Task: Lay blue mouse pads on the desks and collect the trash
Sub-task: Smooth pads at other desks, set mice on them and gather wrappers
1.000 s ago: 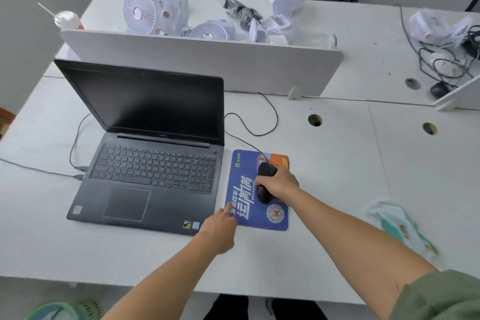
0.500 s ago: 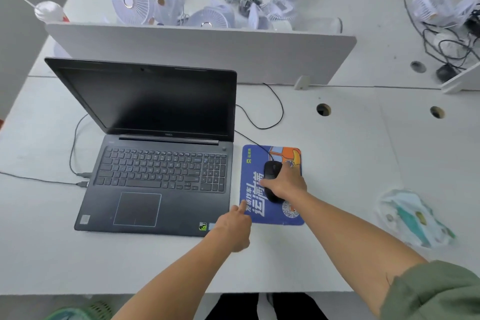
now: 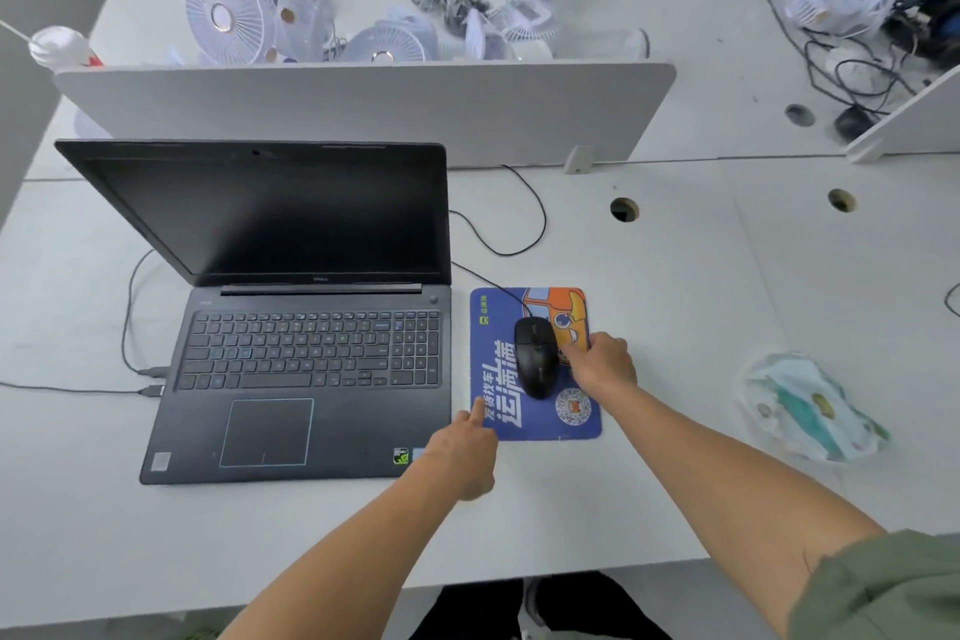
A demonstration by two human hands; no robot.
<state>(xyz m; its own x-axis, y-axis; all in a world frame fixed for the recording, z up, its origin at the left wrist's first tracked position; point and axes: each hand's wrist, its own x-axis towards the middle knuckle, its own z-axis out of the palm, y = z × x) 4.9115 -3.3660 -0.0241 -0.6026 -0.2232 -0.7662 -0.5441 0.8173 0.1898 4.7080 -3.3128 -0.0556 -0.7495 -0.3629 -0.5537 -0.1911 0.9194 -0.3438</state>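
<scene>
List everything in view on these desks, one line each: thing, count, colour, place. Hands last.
laptop: 1, dark grey, open, left on the near desk
mouse pad: 1, blue with an orange cartoon, right of the laptop
mouse: 1, black, wired, on the mouse pad
crumpled wrapper: 1, white and teal, right on the near desk
divider panels: 2, white, one behind the laptop, one far right
desk fans: several, white, on the far desk
lidded cup: 1, white, far left
cables: a tangle, black, far right
left hand: forefinger touches the mouse pad's near-left corner
right hand: at the mouse pad's right edge, beside the mouse; grip unclear
</scene>
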